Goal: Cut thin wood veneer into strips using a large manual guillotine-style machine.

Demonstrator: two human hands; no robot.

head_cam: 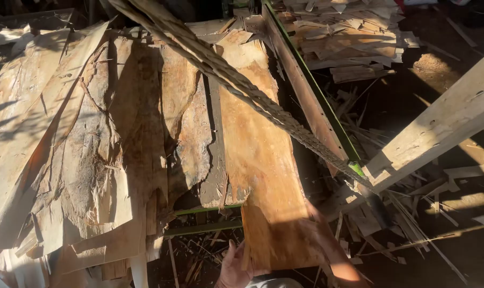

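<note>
A long orange-brown veneer sheet (263, 160) lies sloping over a green metal frame (204, 228). My left hand (232, 268) grips the sheet's lower left corner, thumb up along the edge. My right hand (315, 213) reaches up along the sheet's right edge and holds it there; its fingers are in shadow, and the sunlit forearm trails down to the bottom of the view. Several rough, torn veneer sheets (92, 138) lie stacked to the left of the held sheet.
A thick braided rope (236, 80) runs diagonally from the top left over the sheets to the frame's right rail (327, 117). A pale wooden beam (439, 128) slants across the right. Veneer scraps (348, 42) are piled at the back, splinters litter the ground.
</note>
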